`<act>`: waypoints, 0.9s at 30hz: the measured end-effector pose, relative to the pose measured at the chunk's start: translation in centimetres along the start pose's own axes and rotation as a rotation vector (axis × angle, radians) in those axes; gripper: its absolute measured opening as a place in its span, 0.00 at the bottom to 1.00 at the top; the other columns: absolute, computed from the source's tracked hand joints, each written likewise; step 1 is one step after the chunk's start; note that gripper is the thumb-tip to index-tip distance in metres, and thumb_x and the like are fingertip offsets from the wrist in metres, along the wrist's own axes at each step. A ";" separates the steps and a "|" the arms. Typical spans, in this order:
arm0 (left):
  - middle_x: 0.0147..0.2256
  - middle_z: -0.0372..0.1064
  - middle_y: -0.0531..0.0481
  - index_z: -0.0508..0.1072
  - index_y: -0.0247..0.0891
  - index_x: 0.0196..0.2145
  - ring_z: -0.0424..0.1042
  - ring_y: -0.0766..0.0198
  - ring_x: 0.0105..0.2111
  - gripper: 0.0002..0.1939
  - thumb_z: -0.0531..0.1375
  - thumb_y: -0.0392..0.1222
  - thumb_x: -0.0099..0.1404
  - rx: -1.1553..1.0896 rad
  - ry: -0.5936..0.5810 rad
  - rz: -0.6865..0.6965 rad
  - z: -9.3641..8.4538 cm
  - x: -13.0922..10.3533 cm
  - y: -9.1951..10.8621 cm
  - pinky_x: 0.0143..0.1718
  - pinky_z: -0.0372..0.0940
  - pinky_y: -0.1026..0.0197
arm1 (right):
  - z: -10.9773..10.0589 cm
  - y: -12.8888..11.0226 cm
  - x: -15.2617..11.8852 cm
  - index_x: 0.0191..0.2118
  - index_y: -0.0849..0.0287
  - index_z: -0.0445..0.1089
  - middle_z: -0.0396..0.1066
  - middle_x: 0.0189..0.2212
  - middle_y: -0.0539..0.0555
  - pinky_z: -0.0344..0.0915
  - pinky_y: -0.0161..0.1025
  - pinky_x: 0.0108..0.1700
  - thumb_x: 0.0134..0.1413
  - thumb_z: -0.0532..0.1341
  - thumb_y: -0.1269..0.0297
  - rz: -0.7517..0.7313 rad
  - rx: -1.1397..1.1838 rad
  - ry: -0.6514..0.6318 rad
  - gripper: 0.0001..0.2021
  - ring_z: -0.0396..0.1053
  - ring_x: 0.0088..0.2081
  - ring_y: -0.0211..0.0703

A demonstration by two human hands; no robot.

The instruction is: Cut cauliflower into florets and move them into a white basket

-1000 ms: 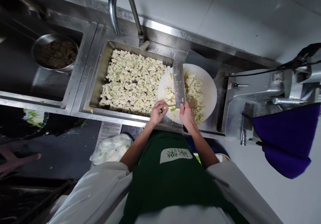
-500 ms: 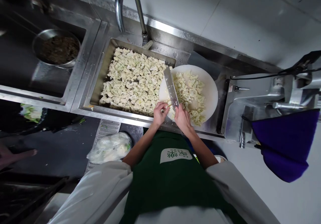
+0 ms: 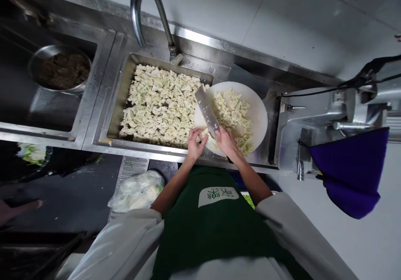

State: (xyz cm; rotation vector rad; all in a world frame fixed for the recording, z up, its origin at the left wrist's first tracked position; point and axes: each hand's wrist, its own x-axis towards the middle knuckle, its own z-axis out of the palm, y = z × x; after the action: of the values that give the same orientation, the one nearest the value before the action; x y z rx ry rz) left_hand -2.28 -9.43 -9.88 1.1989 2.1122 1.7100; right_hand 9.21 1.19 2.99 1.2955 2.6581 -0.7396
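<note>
A wide cleaver [image 3: 207, 110] is in my right hand [image 3: 227, 142], its blade slanting up and left over a round white board [image 3: 261, 119]. Cut cauliflower [image 3: 232, 112] lies heaped on the board, right of the blade, and small bits cling to the metal. At the board's lower left edge, my left hand [image 3: 196, 144] has thumb and fingers curled around a small pale piece of cauliflower [image 3: 204, 134]. Left of the board, many cauliflower florets [image 3: 163, 104] fill a steel sink basin [image 3: 116, 113].
A curved faucet [image 3: 163, 16] rises behind the basin. Far left, a metal bowl [image 3: 62, 69] holds dark food. A plastic bag [image 3: 138, 190] sits below the counter edge. A purple cloth [image 3: 354, 167] hangs at right. Another person's hand [image 3: 23, 211] shows at lower left.
The view has shifted slightly. The left thumb and fingers are farther apart, with a pale piece now showing between them. The cleaver's blade is tilted a little more to the left.
</note>
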 end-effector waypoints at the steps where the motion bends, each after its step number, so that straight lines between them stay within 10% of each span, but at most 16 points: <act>1: 0.57 0.68 0.34 0.77 0.40 0.55 0.68 0.43 0.61 0.27 0.66 0.61 0.68 0.035 -0.026 0.036 0.4 -0.2 0.3 0.62 0.66 0.41 | -0.9 0.9 -0.3 0.59 0.60 0.68 0.80 0.41 0.61 0.67 0.41 0.42 0.75 0.47 0.61 0.023 0.030 0.062 0.18 0.77 0.42 0.54; 6: 0.73 0.51 0.35 0.71 0.52 0.66 0.35 0.19 0.74 0.48 0.79 0.59 0.50 0.294 -0.354 0.197 4.6 -0.7 2.7 0.65 0.48 0.18 | -5.4 7.5 -3.7 0.59 0.65 0.67 0.78 0.38 0.64 0.61 0.41 0.39 0.75 0.47 0.62 0.261 -0.026 0.303 0.19 0.76 0.39 0.55; 14: 0.67 0.62 0.36 0.77 0.52 0.57 0.47 0.26 0.73 0.26 0.72 0.44 0.62 0.315 -0.412 0.294 5.6 2.1 0.3 0.61 0.57 0.23 | -1.9 15.3 -11.0 0.56 0.67 0.67 0.79 0.38 0.67 0.62 0.41 0.40 0.76 0.49 0.67 0.618 -0.174 0.195 0.15 0.78 0.40 0.54; 21: 0.61 0.65 0.33 0.76 0.41 0.58 0.61 0.40 0.67 0.20 0.60 0.50 0.73 0.244 -0.301 0.250 4.4 4.7 -0.8 0.63 0.62 0.39 | 2.7 12.9 -10.3 0.59 0.69 0.65 0.79 0.41 0.69 0.68 0.44 0.46 0.74 0.48 0.69 0.585 -0.065 0.117 0.16 0.80 0.44 0.57; 27: 0.76 0.38 0.33 0.61 0.44 0.73 0.32 0.23 0.74 0.44 0.61 0.68 0.67 0.533 -0.470 0.233 5.5 3.3 2.2 0.65 0.46 0.18 | 2.7 6.3 -7.3 0.65 0.69 0.59 0.79 0.48 0.70 0.69 0.43 0.51 0.69 0.52 0.74 0.497 0.019 0.017 0.21 0.79 0.50 0.56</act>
State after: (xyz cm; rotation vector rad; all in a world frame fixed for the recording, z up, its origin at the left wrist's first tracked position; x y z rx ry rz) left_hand -0.22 -3.05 -8.64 1.8302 2.2333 0.8018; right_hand 18.30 -2.00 0.27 1.8642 2.1898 -0.6761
